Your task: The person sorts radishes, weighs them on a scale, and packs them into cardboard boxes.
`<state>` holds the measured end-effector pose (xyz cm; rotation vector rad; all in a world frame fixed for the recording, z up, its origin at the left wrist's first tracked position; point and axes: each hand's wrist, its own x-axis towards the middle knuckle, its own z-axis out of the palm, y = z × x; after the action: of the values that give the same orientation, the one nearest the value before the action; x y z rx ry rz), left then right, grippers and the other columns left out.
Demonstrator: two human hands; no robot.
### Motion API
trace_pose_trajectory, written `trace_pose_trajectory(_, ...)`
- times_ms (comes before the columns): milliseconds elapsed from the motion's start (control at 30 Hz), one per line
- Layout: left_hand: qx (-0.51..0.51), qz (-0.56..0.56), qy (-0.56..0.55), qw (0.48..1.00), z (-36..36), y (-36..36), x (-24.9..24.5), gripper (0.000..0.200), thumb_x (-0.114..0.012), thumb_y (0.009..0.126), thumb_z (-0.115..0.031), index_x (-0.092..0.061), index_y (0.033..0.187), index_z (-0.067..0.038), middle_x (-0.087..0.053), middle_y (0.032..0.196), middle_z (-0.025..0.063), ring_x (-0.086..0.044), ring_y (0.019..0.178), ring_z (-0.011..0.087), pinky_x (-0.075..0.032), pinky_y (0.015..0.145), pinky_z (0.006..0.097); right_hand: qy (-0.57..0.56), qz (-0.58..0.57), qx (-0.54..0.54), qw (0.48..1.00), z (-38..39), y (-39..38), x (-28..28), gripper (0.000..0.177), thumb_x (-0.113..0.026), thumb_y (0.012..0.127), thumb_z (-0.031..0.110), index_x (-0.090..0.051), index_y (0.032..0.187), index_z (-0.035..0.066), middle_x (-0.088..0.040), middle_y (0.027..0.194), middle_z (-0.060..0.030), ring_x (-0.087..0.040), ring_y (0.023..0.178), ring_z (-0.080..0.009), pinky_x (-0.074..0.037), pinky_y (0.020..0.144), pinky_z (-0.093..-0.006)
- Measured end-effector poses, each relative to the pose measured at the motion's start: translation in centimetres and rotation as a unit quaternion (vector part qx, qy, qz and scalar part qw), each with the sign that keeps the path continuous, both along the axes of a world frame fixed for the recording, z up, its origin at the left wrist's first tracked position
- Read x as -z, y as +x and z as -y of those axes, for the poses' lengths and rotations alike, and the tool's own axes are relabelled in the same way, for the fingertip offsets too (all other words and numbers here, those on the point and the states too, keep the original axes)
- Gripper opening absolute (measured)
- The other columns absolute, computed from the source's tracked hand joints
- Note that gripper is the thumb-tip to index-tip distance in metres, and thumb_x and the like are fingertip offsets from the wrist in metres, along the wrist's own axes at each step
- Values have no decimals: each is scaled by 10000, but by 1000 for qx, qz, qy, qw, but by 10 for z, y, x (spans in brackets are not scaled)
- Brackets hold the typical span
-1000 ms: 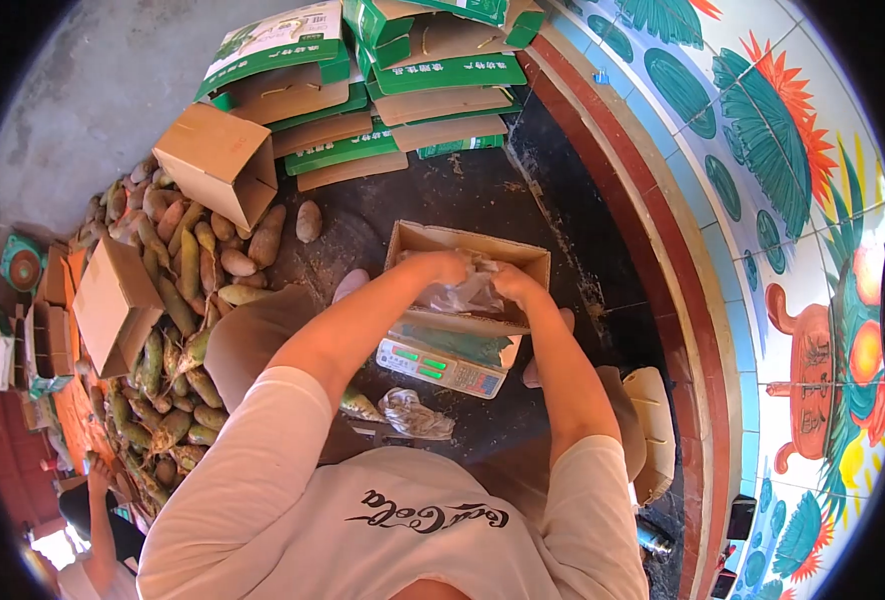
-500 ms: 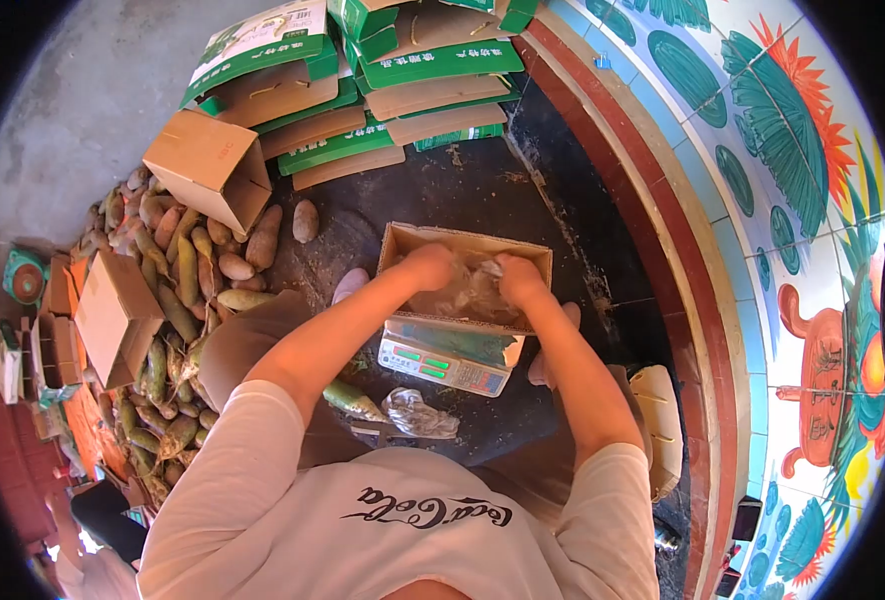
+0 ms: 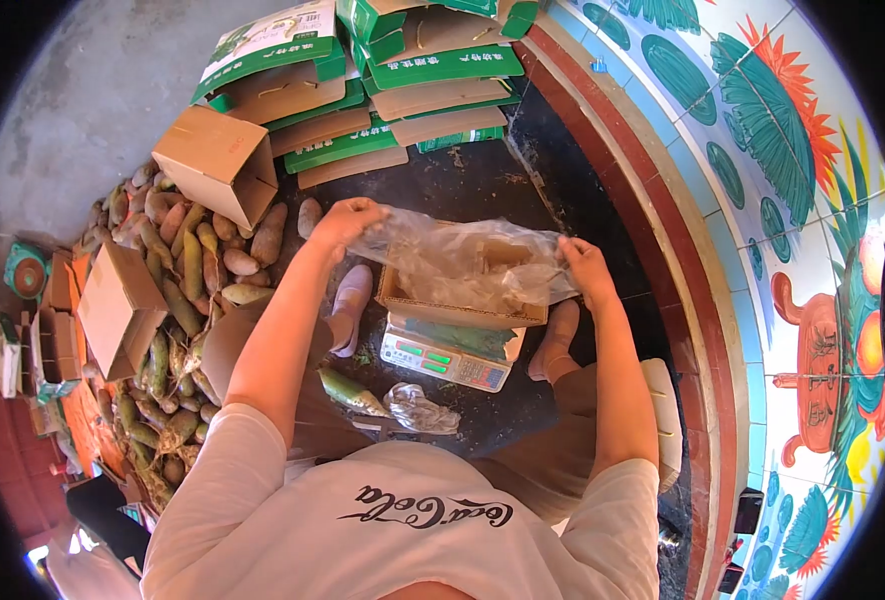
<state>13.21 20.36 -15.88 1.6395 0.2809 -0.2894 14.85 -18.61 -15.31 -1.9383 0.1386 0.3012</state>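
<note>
A clear plastic bag (image 3: 463,262) is stretched wide above an open cardboard box (image 3: 458,312). My left hand (image 3: 348,226) pinches the bag's left edge, up and to the left of the box. At the bag's right end, my right hand (image 3: 584,268) grips the other edge with closed fingers. The box rests on a digital scale (image 3: 446,358) whose green displays are lit. Near the scale's lower left lie a long green radish (image 3: 351,391) and a crumpled plastic bag (image 3: 423,410).
A large heap of radishes (image 3: 178,300) lies at the left, with two open brown boxes (image 3: 213,160) (image 3: 121,308) on it. Green and white cartons (image 3: 433,68) are stacked at the top. A painted tile wall (image 3: 763,150) curves along the right, beside a red-brown ledge (image 3: 653,180).
Both hands have come up out of the box and moved apart, one to each side. The clear bag, bunched inside the box before, is now spread above it.
</note>
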Motion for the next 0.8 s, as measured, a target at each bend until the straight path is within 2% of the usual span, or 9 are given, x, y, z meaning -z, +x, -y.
trace_pose_trajectory(267,-104,-107,-39,988,-5,45,68,127,-617,798,-161,-599,703,-80,-575,681,15,-480,550,113,-359,478,288,-152,-65,58,985,14,39,75,221,-541,834,202,-642,848,6,-637,793,-127,-598,745,-232,-444,702,-323)
trace_pose_trajectory(300,-79,-117,10,990,-1,40,74,102,-615,796,-154,-610,731,-76,-583,697,21,-499,564,120,-376,482,292,-179,-66,54,980,16,41,97,209,-539,821,179,-648,877,10,-650,828,-147,-621,783,-262,-454,727,-335)
trace_pose_trajectory(333,-54,-127,59,989,5,28,80,83,-613,794,-147,-621,758,-73,-592,712,28,-517,579,128,-393,485,297,-322,14,-14,946,23,38,122,230,-542,777,150,-652,944,36,-638,965,-173,-604,925,-330,-459,811,-376)
trace_pose_trajectory(367,-28,-137,108,984,9,18,87,73,-611,792,-140,-632,786,-70,-601,728,34,-536,594,136,-410,488,301,-350,-35,-39,935,23,34,123,230,-550,768,156,-657,934,38,-627,1005,-170,-593,946,-335,-458,827,-387)
trace_pose_trajectory(500,-53,-251,-93,962,-10,-6,129,231,-650,764,-125,-617,971,-28,-615,860,29,-585,724,176,-477,599,313,-372,-51,-77,923,26,10,80,212,-565,774,173,-648,906,30,-617,1033,-169,-588,945,-342,-462,813,-408)
trace_pose_trajectory(567,-105,-80,61,989,-12,-9,98,281,-668,747,-126,-596,1004,-36,-599,999,67,-569,895,219,-471,739,346,-329,216,42,918,17,-7,36,215,-623,754,189,-594,905,38,-602,910,-160,-579,865,-358,-469,752,-413)
trace_pose_trajectory(600,-129,12,138,982,-12,-11,72,308,-677,739,-126,-585,1020,-40,-591,1068,86,-561,980,240,-469,809,362,-283,258,9,924,4,-14,11,226,-638,725,164,-593,906,38,-592,929,-151,-570,881,-345,-459,771,-400)
trace_pose_trajectory(700,-47,377,414,827,15,-21,1,348,-658,632,-67,-585,972,-50,-580,1024,106,-531,970,284,-431,841,374,-242,375,-190,874,-35,-36,-43,257,-654,669,110,-593,910,44,-574,948,-130,-550,912,-314,-431,818,-373)
trace_pose_trajectory(800,182,468,416,759,56,-37,-26,369,-665,589,-61,-596,951,-72,-576,999,101,-509,1011,295,-371,916,398,-290,421,-299,805,-52,-49,-36,237,-628,652,67,-592,886,51,-561,930,-115,-537,908,-294,-409,839,-367)
